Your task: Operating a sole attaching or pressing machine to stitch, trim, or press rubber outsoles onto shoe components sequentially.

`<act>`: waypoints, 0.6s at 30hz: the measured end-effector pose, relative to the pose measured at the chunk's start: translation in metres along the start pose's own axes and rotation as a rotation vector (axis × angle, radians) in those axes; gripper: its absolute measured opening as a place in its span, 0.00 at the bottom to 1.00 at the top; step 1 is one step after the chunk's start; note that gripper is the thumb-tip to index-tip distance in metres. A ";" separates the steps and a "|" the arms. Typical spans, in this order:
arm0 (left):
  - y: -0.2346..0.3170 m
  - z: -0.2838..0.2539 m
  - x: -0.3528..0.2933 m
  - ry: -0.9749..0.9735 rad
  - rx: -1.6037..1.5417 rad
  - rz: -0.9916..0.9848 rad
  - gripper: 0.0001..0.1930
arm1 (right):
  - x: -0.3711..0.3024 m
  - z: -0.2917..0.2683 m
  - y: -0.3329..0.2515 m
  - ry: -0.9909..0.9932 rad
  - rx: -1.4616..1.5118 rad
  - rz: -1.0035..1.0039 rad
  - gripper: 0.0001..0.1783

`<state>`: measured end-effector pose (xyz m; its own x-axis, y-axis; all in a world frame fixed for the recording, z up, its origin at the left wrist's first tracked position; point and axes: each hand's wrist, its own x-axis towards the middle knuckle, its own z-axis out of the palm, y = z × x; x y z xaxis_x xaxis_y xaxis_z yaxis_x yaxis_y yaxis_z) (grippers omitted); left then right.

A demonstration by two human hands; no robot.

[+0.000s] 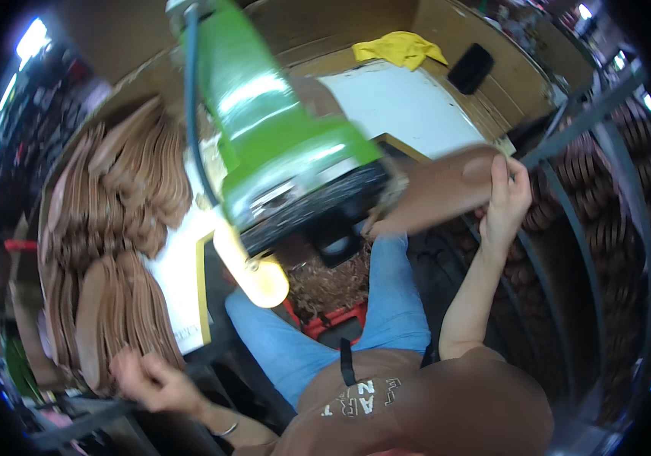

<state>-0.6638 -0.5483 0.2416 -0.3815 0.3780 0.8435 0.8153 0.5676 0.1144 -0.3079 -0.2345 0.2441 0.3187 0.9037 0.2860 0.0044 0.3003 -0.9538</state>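
Observation:
A brown shoe sole (435, 190) is pinched at its outer end by my right hand (508, 201), to the right of the green machine (264, 106). The inner end of this sole lies close against the machine's head and is blurred, so whether they touch is unclear. My left hand (150, 381) is at the lower left, by the near end of a row of brown soles (116, 311) standing on edge. Motion smears its fingers, and I cannot tell whether they grip a sole. A lit yellowish lamp (264, 283) sits under the machine's head.
More brown soles (143, 167) are stacked at the far left on the white tabletop (177, 281). A yellow cloth (400, 50) and a black object (470, 68) lie near the cardboard wall. Metal racks (568, 220) with many soles stand right. Brown shavings (329, 285) fill a red container (333, 318) between my knees.

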 end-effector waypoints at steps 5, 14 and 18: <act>-0.134 -0.023 0.032 -0.353 0.392 -0.428 0.29 | 0.040 0.060 0.090 -0.010 0.211 0.064 0.24; -0.114 -0.016 0.044 -0.245 0.019 -0.400 0.20 | -0.023 0.106 0.200 -0.222 0.020 0.417 0.34; -0.096 -0.052 0.047 -0.035 -0.425 -0.336 0.24 | -0.099 0.063 0.170 -0.882 0.092 0.656 0.27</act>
<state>-0.7369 -0.6232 0.2973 -0.6603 0.2550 0.7064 0.7471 0.3186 0.5834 -0.3986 -0.2531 0.0592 -0.5551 0.7855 -0.2734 0.0001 -0.3287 -0.9444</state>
